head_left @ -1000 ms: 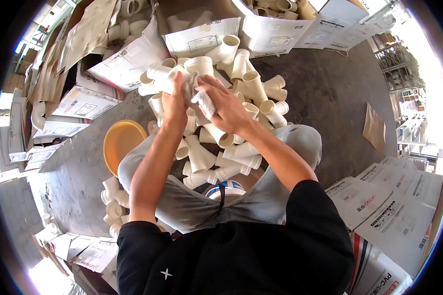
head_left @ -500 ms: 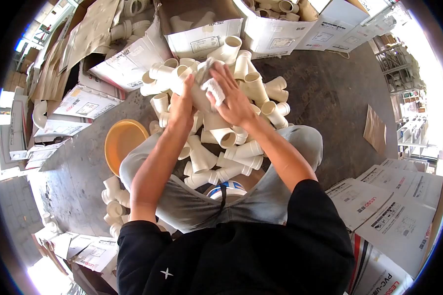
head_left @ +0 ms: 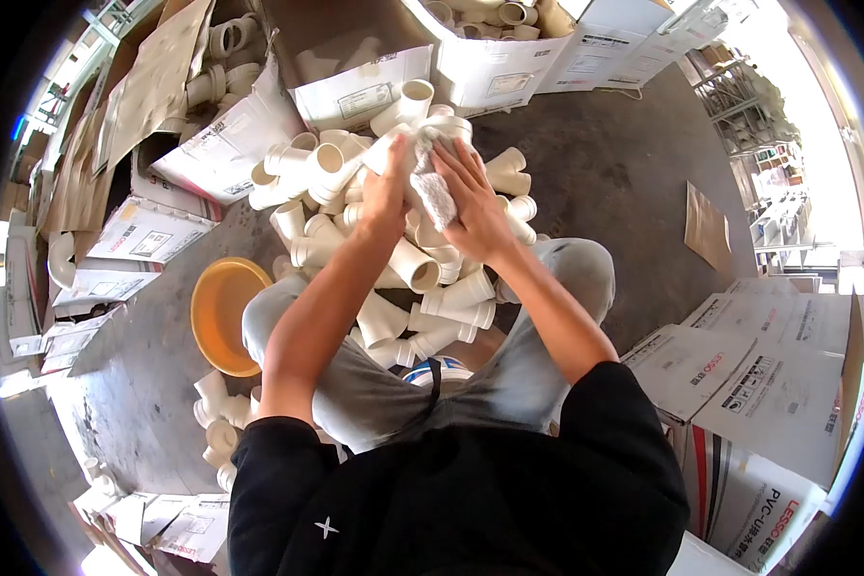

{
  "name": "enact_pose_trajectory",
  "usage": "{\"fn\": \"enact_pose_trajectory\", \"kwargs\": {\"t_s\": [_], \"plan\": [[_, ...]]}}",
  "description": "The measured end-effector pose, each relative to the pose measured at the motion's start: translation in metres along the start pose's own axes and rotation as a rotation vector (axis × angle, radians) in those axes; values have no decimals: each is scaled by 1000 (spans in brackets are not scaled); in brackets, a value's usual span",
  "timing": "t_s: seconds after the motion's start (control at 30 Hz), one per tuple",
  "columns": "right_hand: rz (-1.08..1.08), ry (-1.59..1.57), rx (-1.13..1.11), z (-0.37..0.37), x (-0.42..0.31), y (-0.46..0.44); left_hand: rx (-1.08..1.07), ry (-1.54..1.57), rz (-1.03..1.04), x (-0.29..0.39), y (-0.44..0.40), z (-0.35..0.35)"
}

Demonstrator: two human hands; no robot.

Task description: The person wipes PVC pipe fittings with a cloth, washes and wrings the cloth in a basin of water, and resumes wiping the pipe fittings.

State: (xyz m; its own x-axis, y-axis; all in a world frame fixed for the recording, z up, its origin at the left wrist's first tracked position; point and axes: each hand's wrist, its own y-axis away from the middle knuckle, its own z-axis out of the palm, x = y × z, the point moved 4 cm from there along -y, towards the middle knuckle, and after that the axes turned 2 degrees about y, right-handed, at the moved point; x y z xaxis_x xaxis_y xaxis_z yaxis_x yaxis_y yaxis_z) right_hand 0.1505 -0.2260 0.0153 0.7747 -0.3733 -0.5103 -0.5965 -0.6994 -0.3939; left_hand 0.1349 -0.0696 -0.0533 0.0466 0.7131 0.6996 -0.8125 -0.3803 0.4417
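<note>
My left hand (head_left: 386,200) grips a cream plastic pipe fitting (head_left: 410,165) from its left side, thumb up along it. Against the fitting's right side, my right hand (head_left: 472,200) presses a crumpled white cloth (head_left: 436,197), its fingers extended over the cloth. Both hands are above a heap of similar pipe fittings (head_left: 415,266) on the floor between my legs. The held fitting is partly covered by the cloth and fingers, so its full shape is hidden.
An orange basin (head_left: 228,317) stands left of my knee. Open cardboard boxes (head_left: 360,88) with fittings line the far side. More fittings (head_left: 223,434) lie at lower left. Closed cartons (head_left: 706,370) are stacked at right, and a flat cardboard piece (head_left: 707,228) lies on the floor.
The view has shifted a little to the right. The cloth and right hand have moved down along the fitting, and the fitting is turned differently. My left hand still holds it.
</note>
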Motion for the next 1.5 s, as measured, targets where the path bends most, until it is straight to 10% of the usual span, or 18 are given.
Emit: {"fn": "enact_pose_trajectory", "kwargs": {"t_s": [0.67, 0.93, 1.5], "plan": [[397, 102, 177, -72, -6, 76, -440, 21, -85, -54, 4, 79], [164, 315, 3, -73, -49, 67, -502, 86, -343, -64, 8, 70], [114, 307, 52, -74, -61, 73, -446, 122, -198, -36, 27, 75]]}}
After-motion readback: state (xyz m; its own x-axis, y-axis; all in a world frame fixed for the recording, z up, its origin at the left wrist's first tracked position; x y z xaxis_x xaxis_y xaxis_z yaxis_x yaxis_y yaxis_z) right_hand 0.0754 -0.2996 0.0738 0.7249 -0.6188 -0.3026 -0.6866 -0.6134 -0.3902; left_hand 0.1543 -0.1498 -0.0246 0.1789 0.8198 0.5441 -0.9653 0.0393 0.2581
